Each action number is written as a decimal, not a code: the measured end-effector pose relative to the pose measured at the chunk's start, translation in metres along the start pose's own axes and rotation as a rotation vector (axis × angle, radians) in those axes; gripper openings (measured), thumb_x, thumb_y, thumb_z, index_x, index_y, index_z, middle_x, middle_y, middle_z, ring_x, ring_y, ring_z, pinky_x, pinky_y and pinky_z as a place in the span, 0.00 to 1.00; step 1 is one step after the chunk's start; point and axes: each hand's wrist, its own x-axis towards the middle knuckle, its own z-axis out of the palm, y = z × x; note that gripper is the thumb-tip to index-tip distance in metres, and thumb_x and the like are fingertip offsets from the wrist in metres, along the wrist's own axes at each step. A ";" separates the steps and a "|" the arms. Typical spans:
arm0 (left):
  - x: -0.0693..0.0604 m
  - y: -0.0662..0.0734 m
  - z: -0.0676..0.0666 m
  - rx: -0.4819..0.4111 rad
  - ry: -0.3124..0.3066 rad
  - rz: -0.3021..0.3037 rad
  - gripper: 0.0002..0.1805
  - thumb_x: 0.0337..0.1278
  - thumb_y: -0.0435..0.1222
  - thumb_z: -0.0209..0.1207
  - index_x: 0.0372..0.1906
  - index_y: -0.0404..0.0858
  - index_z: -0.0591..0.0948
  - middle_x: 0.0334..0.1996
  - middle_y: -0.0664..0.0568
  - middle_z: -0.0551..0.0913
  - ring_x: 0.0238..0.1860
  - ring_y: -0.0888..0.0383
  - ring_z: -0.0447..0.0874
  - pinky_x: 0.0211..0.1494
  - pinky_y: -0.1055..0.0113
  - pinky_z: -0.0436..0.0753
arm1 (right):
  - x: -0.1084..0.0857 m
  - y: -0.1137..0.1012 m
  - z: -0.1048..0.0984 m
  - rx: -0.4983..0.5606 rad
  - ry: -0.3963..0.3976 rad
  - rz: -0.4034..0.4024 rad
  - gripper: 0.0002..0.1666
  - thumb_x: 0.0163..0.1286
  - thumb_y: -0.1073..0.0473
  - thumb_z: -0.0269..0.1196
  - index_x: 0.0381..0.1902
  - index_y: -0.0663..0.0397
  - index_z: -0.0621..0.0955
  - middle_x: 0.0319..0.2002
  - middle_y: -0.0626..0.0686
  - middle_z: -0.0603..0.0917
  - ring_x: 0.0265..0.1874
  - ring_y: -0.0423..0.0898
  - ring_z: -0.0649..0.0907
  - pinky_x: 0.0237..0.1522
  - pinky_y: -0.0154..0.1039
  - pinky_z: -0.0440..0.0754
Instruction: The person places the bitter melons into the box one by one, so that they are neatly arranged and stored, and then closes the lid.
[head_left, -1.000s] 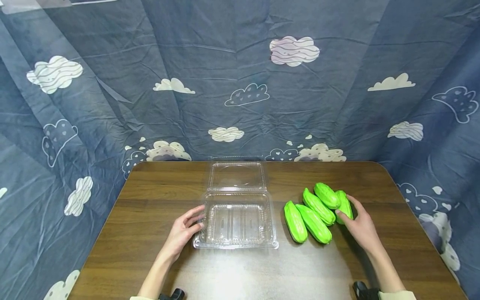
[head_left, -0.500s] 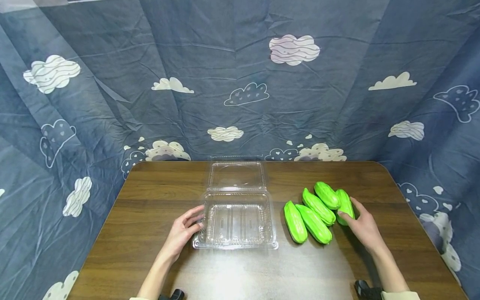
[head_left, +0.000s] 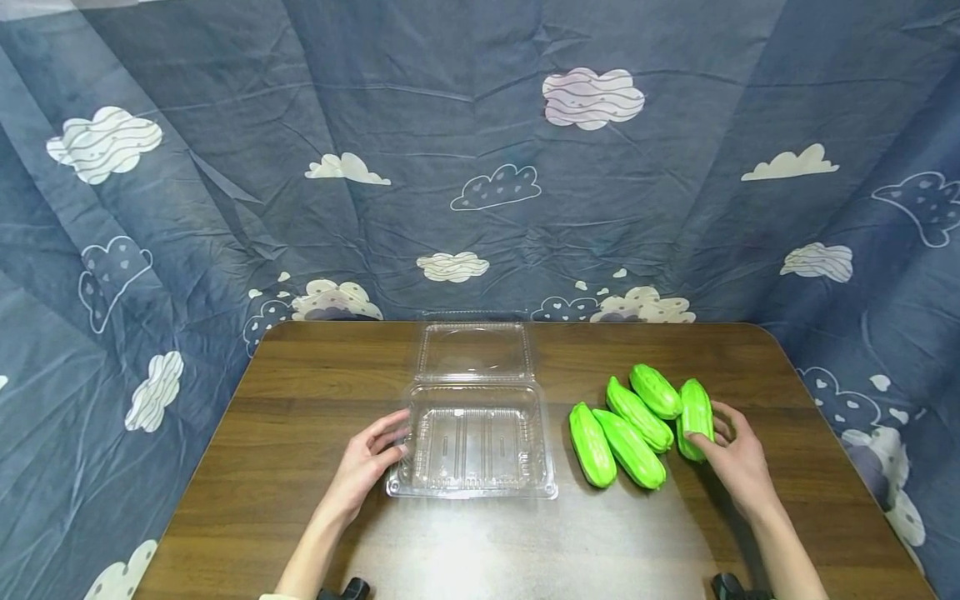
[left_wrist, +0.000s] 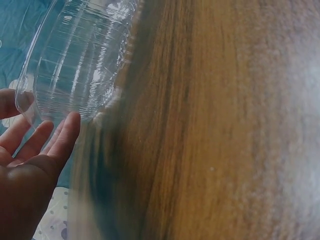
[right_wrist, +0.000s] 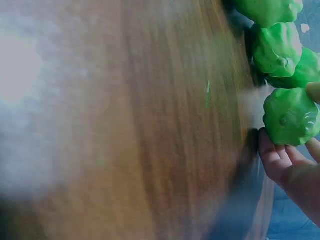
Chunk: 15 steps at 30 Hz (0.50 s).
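A clear plastic container (head_left: 474,450) lies on the table with its lid (head_left: 474,352) folded back behind it. My left hand (head_left: 365,467) touches the container's left wall, thumb and fingers spread around the edge; the left wrist view shows the fingers (left_wrist: 64,137) against the clear wall (left_wrist: 75,65). At the right end of a group of green ridged vegetables (head_left: 630,447), my right hand (head_left: 738,458) grips the rightmost one (head_left: 695,419), thumb on its near left side. In the right wrist view that vegetable (right_wrist: 290,117) sits between thumb and fingers.
Four more vegetables lie close together to the left of the held one, some touching. The wooden table (head_left: 300,417) has rounded far corners, and a blue curtain (head_left: 495,125) with cloud prints hangs behind and at both sides.
My right hand has moved slightly right with the rightmost vegetable, which now stands apart from its neighbour and more upright in view. The left hand and container have not visibly moved.
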 end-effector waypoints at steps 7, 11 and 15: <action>0.000 0.000 0.001 -0.002 0.006 -0.002 0.30 0.56 0.21 0.58 0.66 0.34 0.73 0.64 0.38 0.73 0.64 0.44 0.72 0.56 0.68 0.77 | -0.012 0.001 0.001 0.007 0.023 0.080 0.48 0.70 0.51 0.63 0.77 0.60 0.50 0.67 0.73 0.63 0.56 0.50 0.75 0.38 0.19 0.72; 0.001 0.000 0.000 -0.007 0.003 -0.005 0.30 0.56 0.21 0.58 0.66 0.35 0.73 0.65 0.40 0.73 0.64 0.44 0.72 0.57 0.68 0.77 | -0.019 0.001 0.003 0.051 0.060 0.103 0.47 0.70 0.54 0.63 0.76 0.59 0.51 0.66 0.69 0.65 0.44 0.26 0.74 0.39 0.20 0.74; 0.002 -0.001 -0.001 -0.009 -0.002 -0.013 0.30 0.56 0.21 0.58 0.66 0.36 0.74 0.66 0.42 0.72 0.64 0.45 0.72 0.58 0.68 0.76 | -0.022 -0.002 0.006 0.114 0.113 0.112 0.44 0.69 0.58 0.64 0.74 0.59 0.54 0.60 0.60 0.69 0.40 0.23 0.77 0.39 0.20 0.76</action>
